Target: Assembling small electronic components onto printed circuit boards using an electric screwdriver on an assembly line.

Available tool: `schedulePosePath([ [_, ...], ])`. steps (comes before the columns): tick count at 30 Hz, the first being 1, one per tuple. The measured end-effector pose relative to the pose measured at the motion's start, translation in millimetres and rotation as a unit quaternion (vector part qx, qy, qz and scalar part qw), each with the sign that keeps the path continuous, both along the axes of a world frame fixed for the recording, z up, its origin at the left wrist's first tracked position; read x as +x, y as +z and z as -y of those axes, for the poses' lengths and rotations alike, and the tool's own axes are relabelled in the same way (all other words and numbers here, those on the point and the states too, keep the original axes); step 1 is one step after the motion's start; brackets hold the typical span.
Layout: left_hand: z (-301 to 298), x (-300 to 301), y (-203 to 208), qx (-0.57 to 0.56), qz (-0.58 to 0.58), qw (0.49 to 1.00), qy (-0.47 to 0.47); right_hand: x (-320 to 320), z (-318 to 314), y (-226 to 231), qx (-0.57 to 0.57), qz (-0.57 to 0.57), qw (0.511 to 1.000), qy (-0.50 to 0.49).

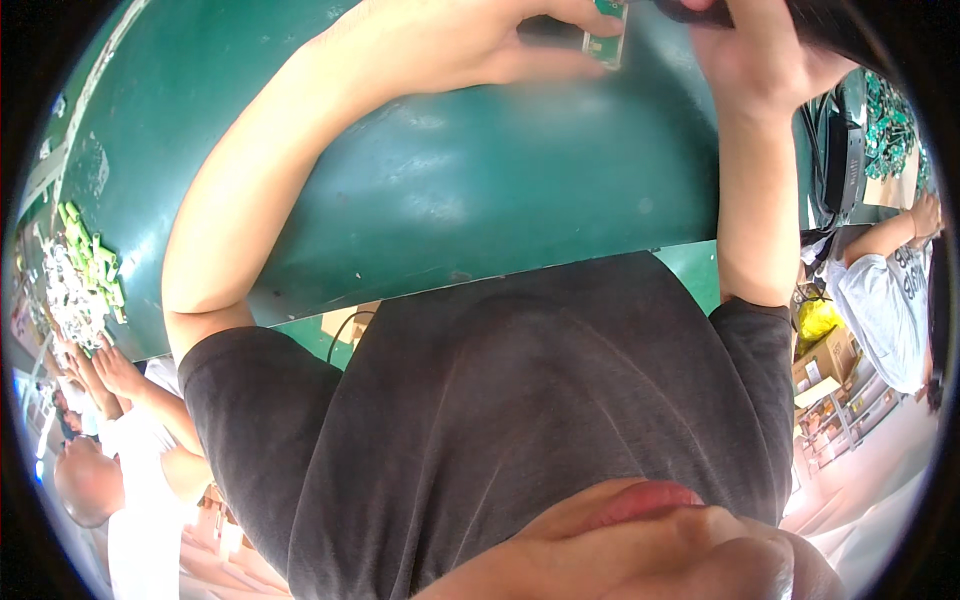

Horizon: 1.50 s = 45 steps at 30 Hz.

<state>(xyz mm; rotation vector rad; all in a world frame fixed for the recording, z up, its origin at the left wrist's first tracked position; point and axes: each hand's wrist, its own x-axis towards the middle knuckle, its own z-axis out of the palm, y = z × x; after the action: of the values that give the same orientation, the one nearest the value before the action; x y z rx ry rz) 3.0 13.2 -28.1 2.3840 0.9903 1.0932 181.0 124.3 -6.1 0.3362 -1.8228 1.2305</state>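
At the top of the head view, my left hand point(500, 42) reaches over the green table. Its thumb and fingers close on the edge of a small green circuit board point(604, 52), partly cut off by the picture's upper rim. Right of the board, my right hand point(765, 65) is raised with its fingers curled up against the upper edge. A dark shape point(835, 35) lies against this hand; its kind cannot be made out. Most of the right fingertips are out of the picture.
The green tabletop point(480, 180) spreads before me. A pile of light green and silvery pieces point(90, 265) lies at left, by a co-worker's hands point(110, 370). At right are a black device point(846, 150), heaped green boards point(888, 125), another person point(890, 300) and cardboard boxes point(825, 365).
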Motion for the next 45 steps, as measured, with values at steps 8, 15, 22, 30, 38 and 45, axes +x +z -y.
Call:
schedulePosePath([
  [8,-7,1,1,0.001,0.026,1.0,-0.007,-2,13,5,-0.085,0.002,0.991,-0.1],
  [15,8,14,8,-0.047,-0.01,0.992,0.114,-1,21,-1,-0.107,0.031,0.97,-0.216],
  [22,-49,-64,48,0.047,-0.112,0.961,0.247,-4,31,14,-0.309,-0.055,0.936,-0.158],
  [30,-180,-205,31,-0.07,-0.115,0.935,0.327,8,18,20,-0.231,-0.008,0.96,-0.156],
  [38,-283,-179,-30,0.092,-0.264,0.852,0.443,10,18,16,-0.327,0.025,0.938,-0.116],
  [45,-208,-152,-2,0.025,-0.17,0.878,0.447,24,11,51,-0.29,-0.076,0.938,-0.173],
])
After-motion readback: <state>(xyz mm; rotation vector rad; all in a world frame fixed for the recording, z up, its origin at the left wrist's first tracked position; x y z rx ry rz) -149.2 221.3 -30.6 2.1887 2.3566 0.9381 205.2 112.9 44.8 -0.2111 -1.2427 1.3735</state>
